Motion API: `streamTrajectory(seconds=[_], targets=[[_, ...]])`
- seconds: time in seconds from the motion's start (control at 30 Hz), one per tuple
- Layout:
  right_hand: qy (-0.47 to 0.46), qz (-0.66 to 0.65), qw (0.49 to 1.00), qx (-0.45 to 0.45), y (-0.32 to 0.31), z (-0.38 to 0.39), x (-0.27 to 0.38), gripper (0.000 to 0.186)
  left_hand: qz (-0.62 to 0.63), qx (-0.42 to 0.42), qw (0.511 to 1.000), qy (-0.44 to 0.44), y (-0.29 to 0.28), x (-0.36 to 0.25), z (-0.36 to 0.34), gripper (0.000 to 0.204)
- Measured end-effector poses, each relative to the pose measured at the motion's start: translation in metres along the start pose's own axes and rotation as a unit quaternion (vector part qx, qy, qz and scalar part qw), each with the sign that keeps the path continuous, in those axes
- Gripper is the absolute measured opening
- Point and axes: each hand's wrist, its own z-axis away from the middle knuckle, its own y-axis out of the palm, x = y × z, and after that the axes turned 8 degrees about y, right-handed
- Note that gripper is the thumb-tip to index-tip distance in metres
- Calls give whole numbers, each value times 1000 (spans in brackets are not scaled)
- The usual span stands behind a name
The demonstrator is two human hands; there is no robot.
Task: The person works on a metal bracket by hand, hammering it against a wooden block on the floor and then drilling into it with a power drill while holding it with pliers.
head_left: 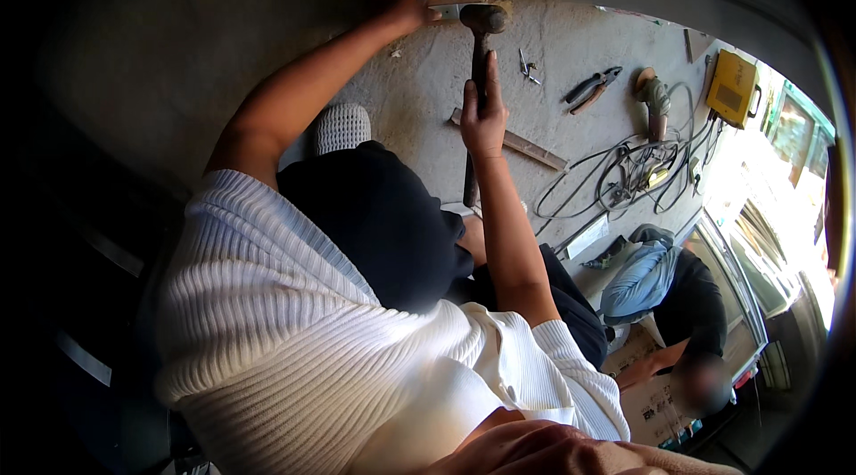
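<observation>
My right hand (486, 126) is wrapped around the dark handle of a hammer (484, 20), thumb and a finger stretched along it. The hammer's head lies over the right part of a flat metal strip (446, 11) close to the floor; whether the two touch, I cannot tell. My left hand (412, 6) grips the strip's left end, its fingers curled over it. Several small metal pieces (530, 69) lie on the concrete to the right of the hammer.
Pliers (588, 92), a metal bar (522, 147), a cylindrical tool (655, 102) and tangled cables (615, 172) lie on the floor to the right. Beyond stands a yellow machine box (733, 89). A person (691, 301) bends near cardboard (649, 399) at lower right.
</observation>
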Motion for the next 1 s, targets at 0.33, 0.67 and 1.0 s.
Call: streamTrajectory(seconds=[0.33, 0.67, 1.0], targets=[[-89, 23, 995, -40, 5, -22, 8, 58, -28, -7, 1000, 7, 1, -6, 4, 34], [-20, 33, 999, -6, -4, -23, 29, 59, -34, -5, 999, 33, 0, 2, 6, 35], [-59, 32, 998, -5, -2, -24, 35, 58, -53, -25, 997, 47, 3, 9, 0, 36]])
